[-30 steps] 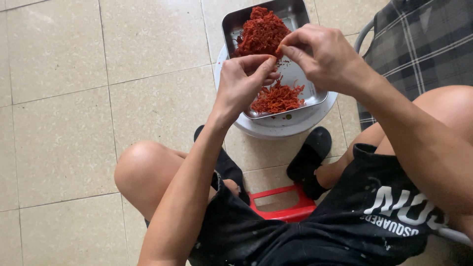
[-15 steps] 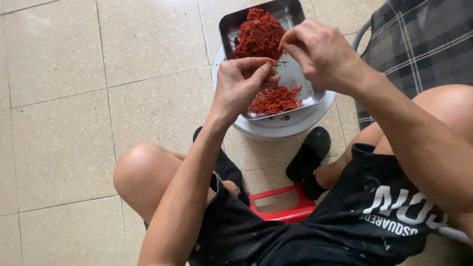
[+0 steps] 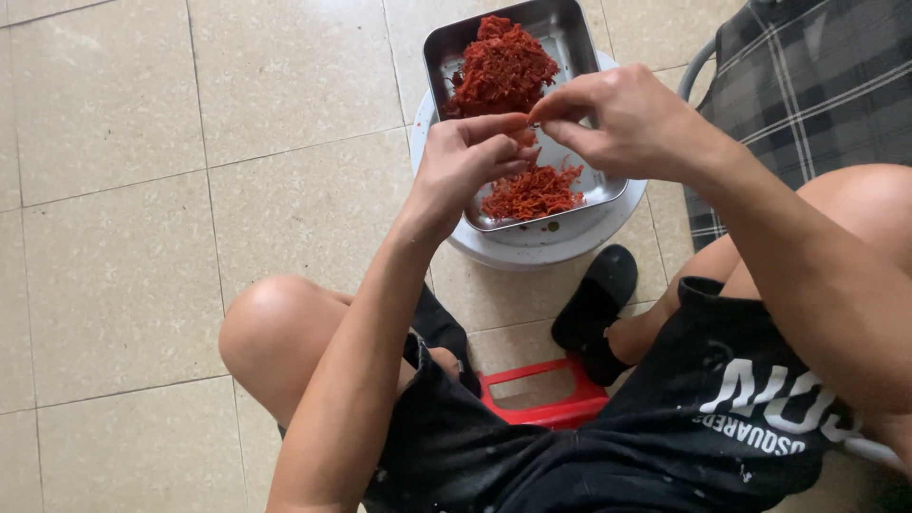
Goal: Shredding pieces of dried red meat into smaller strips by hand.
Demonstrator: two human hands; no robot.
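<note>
Both hands now meet closer together than half a second ago, fingertips almost touching over the middle of the steel tray [image 3: 579, 24]. Nearest the camera, a red plastic stool [image 3: 546, 404] shows between the knees, with a black slipper [image 3: 594, 304] just short of the tray. The left hand [image 3: 465, 166] hovers over the tray's near left side, its fingers [image 3: 499, 123] curled nearly shut on a small orange-red piece. The right hand [image 3: 632, 123] hangs over the tray's right side, thumb and forefinger pinched onto the same piece. Below them, at the tray's near end, lies a loose heap of orange-red shreds [image 3: 532, 193]. At its far end sits a darker red clump [image 3: 501, 68]. Under the tray stands a round white basin [image 3: 541, 249] on the tiled floor [image 3: 123, 237].
</note>
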